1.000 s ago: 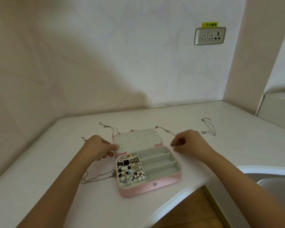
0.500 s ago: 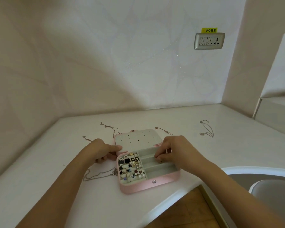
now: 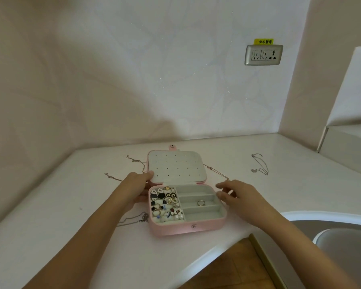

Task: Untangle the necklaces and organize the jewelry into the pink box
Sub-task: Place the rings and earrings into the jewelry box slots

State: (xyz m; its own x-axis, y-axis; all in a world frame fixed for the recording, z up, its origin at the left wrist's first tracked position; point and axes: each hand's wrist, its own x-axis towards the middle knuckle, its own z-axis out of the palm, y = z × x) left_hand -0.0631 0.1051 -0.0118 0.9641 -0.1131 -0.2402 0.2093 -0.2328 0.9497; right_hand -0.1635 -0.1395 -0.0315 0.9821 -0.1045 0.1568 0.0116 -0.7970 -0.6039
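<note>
R hand has pulled out of the box slots since 0.5 s ago. We now see it just right of the pink box, fingers spread, holding nothing. A ring now lies in a middle slot, right section. The lid is swung further back, snap tab showing. L hand grips the lid's near-left corner.

Writing: the yellow label above the silver wall socket reads 小心触电.

Surface: white counter in a pale-walled corner, sink at right. The box sits approx. centre, near the front edge. Earrings fill its left section.

Loose necklaces on the counter:
- left chain, touching the box
- rear-left chain
- rear-right chain
- far-right chain, well apart
</note>
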